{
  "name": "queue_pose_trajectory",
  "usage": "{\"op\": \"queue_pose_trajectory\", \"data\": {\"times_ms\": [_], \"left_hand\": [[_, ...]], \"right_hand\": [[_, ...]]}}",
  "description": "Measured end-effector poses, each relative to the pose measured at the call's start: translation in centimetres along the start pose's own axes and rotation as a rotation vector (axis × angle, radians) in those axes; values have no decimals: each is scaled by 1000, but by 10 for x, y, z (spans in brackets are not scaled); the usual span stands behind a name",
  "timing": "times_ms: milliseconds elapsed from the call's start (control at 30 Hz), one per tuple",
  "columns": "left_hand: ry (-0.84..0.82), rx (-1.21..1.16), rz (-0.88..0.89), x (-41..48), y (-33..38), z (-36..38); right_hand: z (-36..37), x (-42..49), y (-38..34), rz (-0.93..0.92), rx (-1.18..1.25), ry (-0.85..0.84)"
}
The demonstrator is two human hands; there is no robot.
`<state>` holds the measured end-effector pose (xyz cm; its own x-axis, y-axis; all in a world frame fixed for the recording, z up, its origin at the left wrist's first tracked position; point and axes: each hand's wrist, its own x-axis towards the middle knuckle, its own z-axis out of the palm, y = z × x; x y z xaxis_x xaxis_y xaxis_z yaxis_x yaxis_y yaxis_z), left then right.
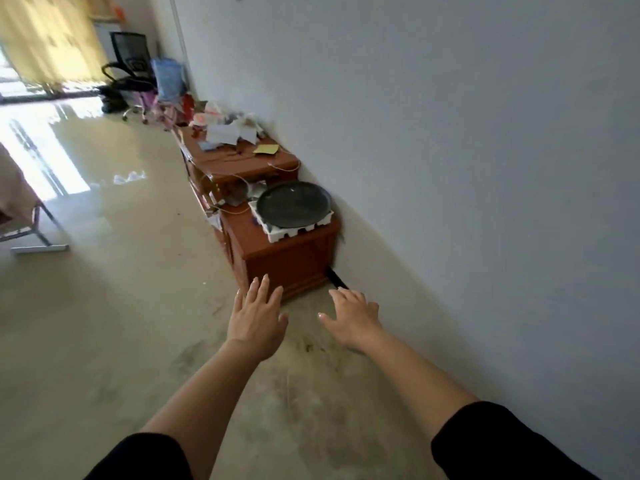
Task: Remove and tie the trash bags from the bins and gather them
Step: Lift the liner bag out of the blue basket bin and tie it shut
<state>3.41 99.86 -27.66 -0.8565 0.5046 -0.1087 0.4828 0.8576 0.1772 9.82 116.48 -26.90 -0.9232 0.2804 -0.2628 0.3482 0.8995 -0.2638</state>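
No bin or trash bag shows in the head view. My left hand (257, 317) is stretched out in front of me over the floor, palm down, fingers straight and spread, holding nothing. My right hand (353, 317) reaches forward beside it, fingers relaxed and slightly bent, also holding nothing. Both hands hover just short of the near end of a low brown wooden cabinet (291, 261) that stands against the white wall.
A black round pan (294, 204) in a white tray sits on the cabinet. Papers and clutter (228, 131) cover the cabinet's far part. A black office chair (130, 67) stands at the back near yellow curtains. A metal-legged table (31, 233) is at left. The tiled floor is glossy.
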Motion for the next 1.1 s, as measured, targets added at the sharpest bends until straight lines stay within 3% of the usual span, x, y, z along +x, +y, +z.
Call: {"op": "queue_pose_trajectory", "data": {"times_ms": [733, 1100], "left_hand": [[130, -76, -451, 391, -377, -137], [134, -12, -448, 598, -612, -190]], "right_hand": [[-85, 522, -343, -414, -143, -39], [-82, 781, -534, -457, -135, -35]]}}
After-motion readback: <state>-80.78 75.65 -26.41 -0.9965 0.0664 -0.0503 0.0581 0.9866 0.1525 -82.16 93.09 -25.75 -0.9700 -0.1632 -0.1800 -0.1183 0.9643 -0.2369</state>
